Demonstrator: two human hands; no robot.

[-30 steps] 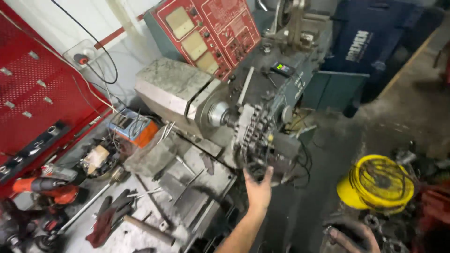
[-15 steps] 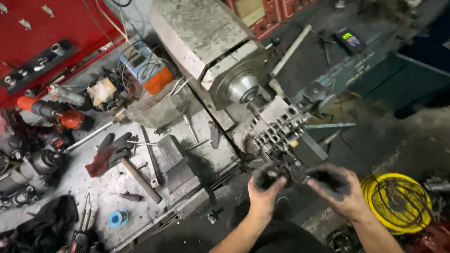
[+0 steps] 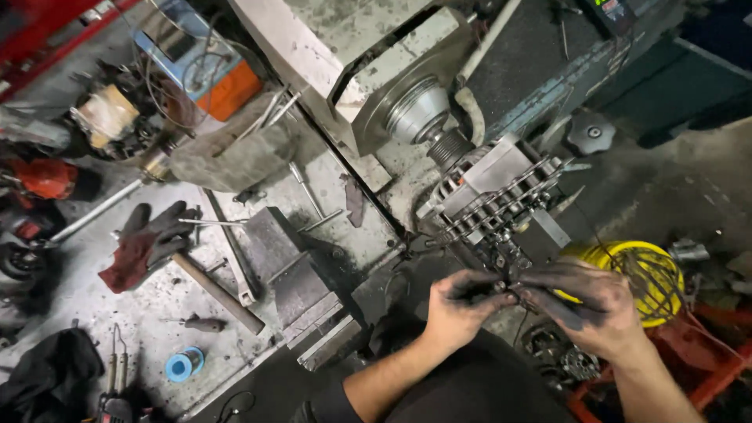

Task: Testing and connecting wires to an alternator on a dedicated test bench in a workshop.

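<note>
While both hands meet below the lathe, the left hand [image 3: 458,309] and the right hand [image 3: 583,301] pinch a small dark part [image 3: 505,288] between greasy fingertips — fingers curled shut around it, thumbs pressing in. What the part is, I cannot tell; it sits just under the finned metal assembly [image 3: 497,196] that hangs off the lathe spindle [image 3: 419,113], touching or nearly touching its lower end.

Judgement on doing this well: grease makes the grip slippery, so pressure from both thumbs should stay even and the wrists low and braced. The fine wires running past the right hand toward the yellow bucket [image 3: 642,270] look easy to snag; keeping the part close under the assembly and turning it in small moves seems safest.

Packages and labels by place:
- upper left, a box with an orange body and a pale blue top [image 3: 207,70], wires draped over it; print too blurred to read.
- left of that, a cream-coloured block [image 3: 106,113] among dark clutter.
- bottom left, a small blue spool [image 3: 184,364] lying flat on the grey bench [image 3: 78,298].
- top right edge, a small dark display unit [image 3: 615,12] on the machine bed — coloured marks only.

Also on the bench: a red-and-grey glove [image 3: 145,243], a wooden-handled hammer [image 3: 215,291].
</note>
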